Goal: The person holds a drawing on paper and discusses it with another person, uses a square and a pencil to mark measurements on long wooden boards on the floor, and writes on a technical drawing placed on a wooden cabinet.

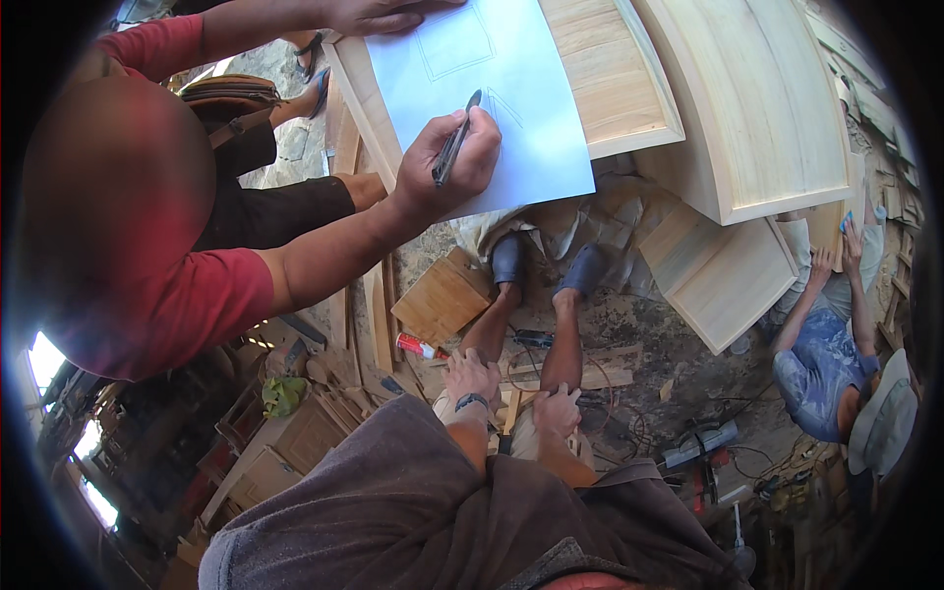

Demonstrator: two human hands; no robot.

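Observation:
My left hand (470,381), with a dark band at the wrist, lies over my left knee with its fingers spread and holds nothing. On my right knee rests my right hand (558,411), fingers loosely draped and nothing visible in it. Ahead of me, a person in a red shirt holds a black pen (457,138) against a white sheet of paper (536,118). The sheet carries pencil-thin lines, a rectangle and some slanted strokes. That person's other hand (379,14) presses the paper's top edge. The sheet lies on a pale wooden panel (619,74).
Large pale wooden cabinet pieces (757,88) stand at the far right. A wooden board (442,300) and a red-and-white tube (421,346) lie by my feet. At right, a person in a hat (826,364) handles wood. Cords and a power tool (700,444) clutter the ground.

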